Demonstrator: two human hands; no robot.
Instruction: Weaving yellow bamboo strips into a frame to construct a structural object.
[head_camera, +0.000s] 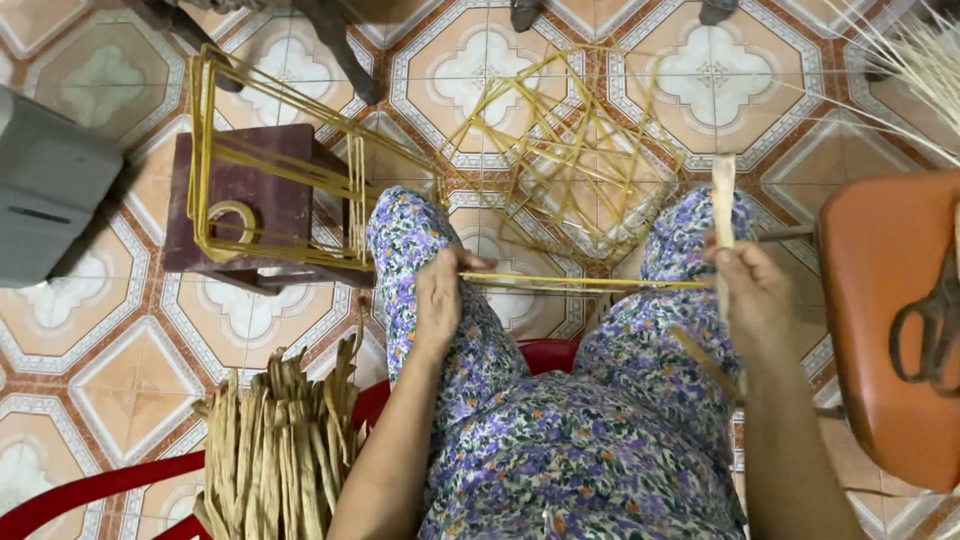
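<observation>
- Head view shows our left hand (441, 300) pinching one end of a thin yellow cane strip (590, 283), which runs level across our lap, its long axis left to right
- Our right hand (752, 295) grips the other end, fingers closed, with a pale flat stick (723, 200) standing upright
- Open room lies ahead over the tiled floor (260, 330), short of the woven frame (570, 160)

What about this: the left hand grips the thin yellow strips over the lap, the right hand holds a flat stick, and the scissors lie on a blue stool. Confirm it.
One thing is wrong: the stool is orange, not blue. The head view shows the scissors lying on it at the right. The rest stands: the left hand grips the thin yellow strips over the lap, and the right hand holds a flat stick.
</observation>
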